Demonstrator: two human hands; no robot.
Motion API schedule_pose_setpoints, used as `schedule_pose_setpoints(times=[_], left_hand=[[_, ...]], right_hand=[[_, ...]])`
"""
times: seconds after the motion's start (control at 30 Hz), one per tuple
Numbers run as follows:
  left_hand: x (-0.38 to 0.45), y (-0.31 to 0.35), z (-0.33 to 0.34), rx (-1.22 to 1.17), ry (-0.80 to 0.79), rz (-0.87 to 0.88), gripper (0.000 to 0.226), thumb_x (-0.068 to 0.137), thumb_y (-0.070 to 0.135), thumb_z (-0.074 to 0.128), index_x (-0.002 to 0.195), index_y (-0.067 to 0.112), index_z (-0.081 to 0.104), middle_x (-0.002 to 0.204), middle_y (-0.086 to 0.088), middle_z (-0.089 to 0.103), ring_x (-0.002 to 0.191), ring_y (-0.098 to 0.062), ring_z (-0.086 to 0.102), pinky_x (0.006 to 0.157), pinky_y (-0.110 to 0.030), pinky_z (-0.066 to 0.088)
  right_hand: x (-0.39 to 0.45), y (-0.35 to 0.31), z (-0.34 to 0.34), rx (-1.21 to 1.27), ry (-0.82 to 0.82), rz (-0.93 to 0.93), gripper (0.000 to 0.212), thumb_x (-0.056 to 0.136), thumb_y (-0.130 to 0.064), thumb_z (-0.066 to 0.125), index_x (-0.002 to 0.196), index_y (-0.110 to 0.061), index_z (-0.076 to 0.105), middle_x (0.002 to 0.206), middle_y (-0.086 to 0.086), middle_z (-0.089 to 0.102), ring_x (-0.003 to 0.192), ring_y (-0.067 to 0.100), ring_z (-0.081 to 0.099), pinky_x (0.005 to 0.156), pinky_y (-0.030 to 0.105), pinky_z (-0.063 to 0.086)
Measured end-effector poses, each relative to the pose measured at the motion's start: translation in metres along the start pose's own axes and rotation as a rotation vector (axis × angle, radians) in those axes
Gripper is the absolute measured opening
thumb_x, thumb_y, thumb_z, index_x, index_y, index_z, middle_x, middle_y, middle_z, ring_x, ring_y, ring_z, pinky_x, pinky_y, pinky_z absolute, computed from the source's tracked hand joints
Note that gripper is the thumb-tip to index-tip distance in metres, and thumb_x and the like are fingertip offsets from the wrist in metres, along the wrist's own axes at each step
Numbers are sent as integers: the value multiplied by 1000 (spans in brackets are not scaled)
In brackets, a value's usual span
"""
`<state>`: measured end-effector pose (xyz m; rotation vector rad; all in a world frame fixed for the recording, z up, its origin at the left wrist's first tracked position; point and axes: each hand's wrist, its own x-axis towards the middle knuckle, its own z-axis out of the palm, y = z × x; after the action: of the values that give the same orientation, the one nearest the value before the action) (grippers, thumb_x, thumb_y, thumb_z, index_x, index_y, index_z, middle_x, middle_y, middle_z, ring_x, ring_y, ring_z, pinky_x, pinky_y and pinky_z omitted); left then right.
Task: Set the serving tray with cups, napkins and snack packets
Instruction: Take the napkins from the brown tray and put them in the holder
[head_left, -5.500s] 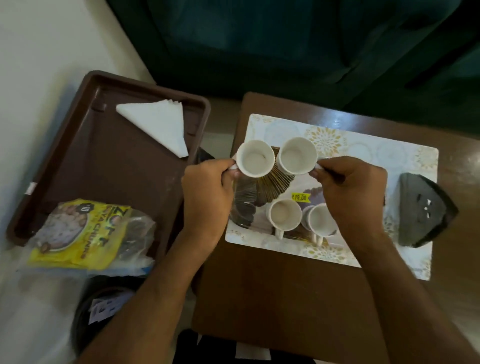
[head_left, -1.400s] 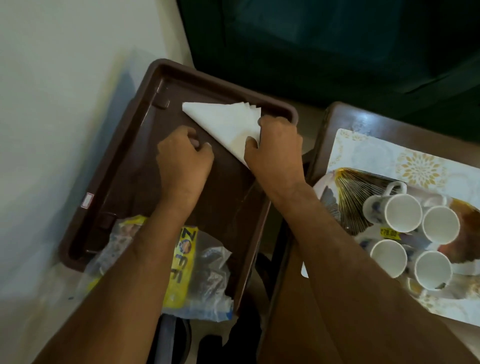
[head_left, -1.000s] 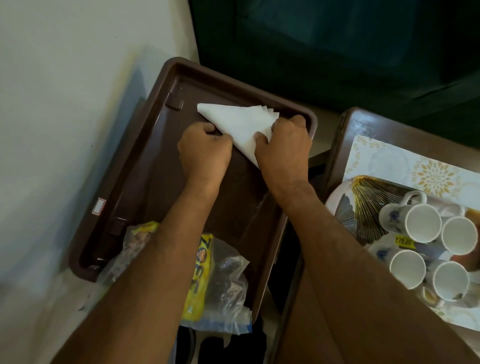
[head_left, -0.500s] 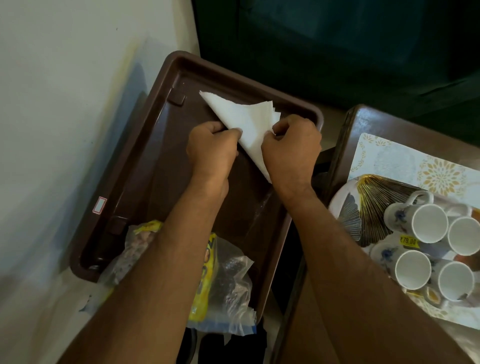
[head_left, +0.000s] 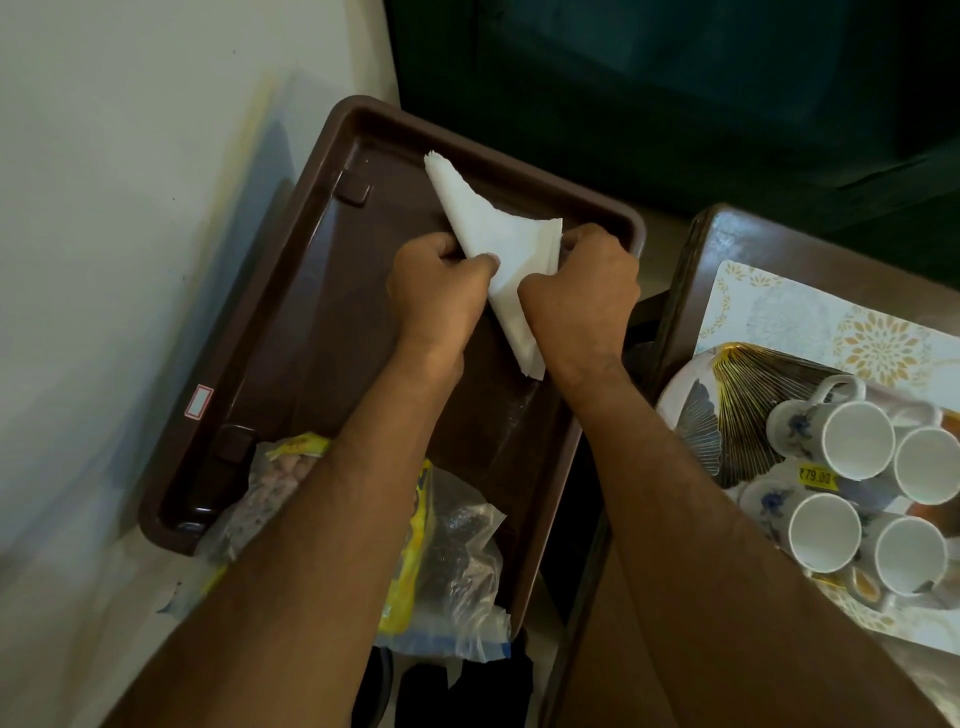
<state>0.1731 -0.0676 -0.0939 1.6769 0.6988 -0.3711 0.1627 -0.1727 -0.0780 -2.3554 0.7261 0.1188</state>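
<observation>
Snack packet (head_left: 447, 561): lies at your 7 o'clock, over the brown tray's (head_left: 311, 322) near rim, under your left forearm.
Cups (head_left: 852, 441): four sit on a patterned plate (head_left: 727, 410) at your 4 o'clock.
Left hand (head_left: 436, 291): you pinch the white napkin's (head_left: 504, 249) left edge.
Right hand (head_left: 582, 296): your curled fingers grip its right edge, at 12 o'clock above the tray.
</observation>
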Motion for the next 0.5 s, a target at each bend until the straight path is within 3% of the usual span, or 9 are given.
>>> schedule_pose_setpoints(times=[0.17, 0.33, 0.4, 0.5], left_hand=[[-8, 1, -9, -148, -89, -46, 20, 97, 2, 59, 100, 16, 73, 108, 0, 75, 105, -18, 72, 94, -45, 64], [-21, 2, -19, -385, -181, -89, 25, 101, 0, 53, 108, 14, 72, 116, -7, 77, 108, -21, 75, 75, -28, 64], [-24, 0, -22, -445, -190, -83, 24, 101, 2, 54, 115, 12, 71, 118, -8, 78, 108, -22, 76, 79, -30, 65], [-29, -4, -26, -518, -209, -76, 26, 101, 3, 55, 123, 8, 69, 119, -9, 78, 110, -24, 77, 85, -36, 65]], right_hand=[[-5, 3, 2, 74, 31, -29, 21, 93, -10, 66, 113, -6, 72, 109, 4, 74, 91, 13, 67, 88, 27, 59], [-13, 8, -4, 255, 8, 0, 10, 93, -16, 70, 95, -7, 74, 86, -4, 69, 74, 5, 62, 66, 19, 52], [-14, 8, -11, 434, -69, 101, 8, 90, -12, 71, 84, -7, 71, 89, 2, 73, 83, 13, 70, 73, 34, 62], [-14, 8, -22, 698, -201, 281, 23, 89, -10, 72, 69, -16, 62, 99, 6, 74, 99, 25, 71, 89, 52, 62]])
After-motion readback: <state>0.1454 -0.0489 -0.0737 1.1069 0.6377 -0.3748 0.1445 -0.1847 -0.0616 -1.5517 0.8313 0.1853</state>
